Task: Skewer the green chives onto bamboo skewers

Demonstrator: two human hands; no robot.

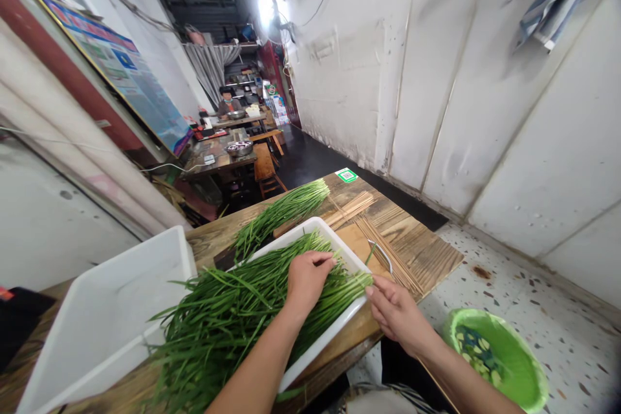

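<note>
Long garlic chives (228, 310) fill a white plastic tray (310, 362), their pale stem ends pointing right. My left hand (309, 279) is over the tray, thumb and fingers pinched on chive stems. My right hand (395, 310) is closed beside the tray's right corner, its fingertips at the stem ends. A thin bamboo skewer (436, 383) shows below the right wrist and runs up into that hand; its tip is hidden. Behind the tray lies another pile of chives (286, 210).
Loose bamboo skewers (388, 252) and a wooden board (356, 242) lie on the wooden table (431, 252). An empty white bin (116, 297) stands left. A green lined bucket (524, 362) sits on the floor at right. A person (228, 103) sits at a far table.
</note>
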